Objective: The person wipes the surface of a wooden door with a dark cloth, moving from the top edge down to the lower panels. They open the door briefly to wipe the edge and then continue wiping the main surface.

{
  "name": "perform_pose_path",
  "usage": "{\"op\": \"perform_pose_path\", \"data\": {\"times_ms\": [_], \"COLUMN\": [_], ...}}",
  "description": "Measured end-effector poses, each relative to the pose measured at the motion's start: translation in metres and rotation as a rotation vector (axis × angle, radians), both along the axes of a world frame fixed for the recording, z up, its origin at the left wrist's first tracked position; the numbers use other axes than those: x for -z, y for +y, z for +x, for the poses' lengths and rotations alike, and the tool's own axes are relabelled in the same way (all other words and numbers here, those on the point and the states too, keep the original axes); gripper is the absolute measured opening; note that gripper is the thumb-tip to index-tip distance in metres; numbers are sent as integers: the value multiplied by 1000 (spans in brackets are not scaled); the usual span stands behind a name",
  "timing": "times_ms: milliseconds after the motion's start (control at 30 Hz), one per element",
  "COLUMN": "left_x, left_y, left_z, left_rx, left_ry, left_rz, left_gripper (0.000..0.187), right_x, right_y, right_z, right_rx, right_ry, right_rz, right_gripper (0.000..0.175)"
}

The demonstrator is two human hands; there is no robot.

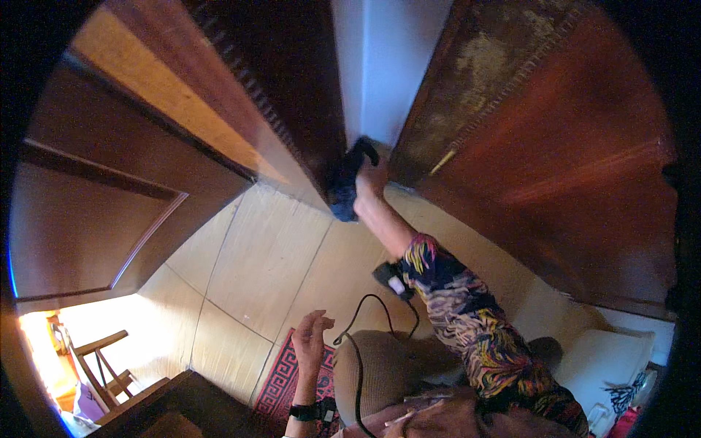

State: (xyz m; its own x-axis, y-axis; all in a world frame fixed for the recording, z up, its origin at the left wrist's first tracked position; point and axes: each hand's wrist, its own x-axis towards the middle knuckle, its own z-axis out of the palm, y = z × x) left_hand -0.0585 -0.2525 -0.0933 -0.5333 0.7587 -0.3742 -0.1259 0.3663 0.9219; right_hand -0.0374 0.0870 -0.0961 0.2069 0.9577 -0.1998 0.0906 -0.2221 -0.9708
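Observation:
My right hand (372, 176) grips a dark cloth (344, 189), which lies against the lower edge of a dark wooden panel (285, 71). A patterned sleeve (465, 317) covers that arm to the forearm. My left hand (310, 336) hovers above the floor near my knee, holding nothing, with its fingers apart and slightly bent. Around the left wrist is a black band (306, 412). Just beside the right sleeve is a small black device (391, 280) with a pale patch, and a black cable (358, 361) loops nearby towards my lap.
To the right rises a reddish-brown wooden panel (575, 164) with a worn edge strip. A pale bluish surface (378, 65) shows between the panels. A panelled door (98, 219) stands left. A red-and-black mat (282, 378) lies on the tiled floor (263, 246); a wooden chair (101, 350) is lower left.

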Motion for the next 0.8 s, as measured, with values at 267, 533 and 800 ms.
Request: {"op": "perform_pose_path", "data": {"times_ms": [267, 533, 800], "left_x": [-29, -141, -205], "left_y": [36, 103, 105], "left_z": [-21, 31, 145], "left_rx": [-32, 164, 600], "left_ry": [132, 437, 203], "left_rz": [108, 361, 40], "left_gripper": [20, 24, 25], "right_x": [-69, 47, -82], "right_y": [1, -36, -21], "right_z": [-9, 104, 271], "right_rx": [-30, -338, -581], "right_ry": [68, 12, 231], "right_rz": [804, -74, 259], "right_gripper": [33, 50, 29]}}
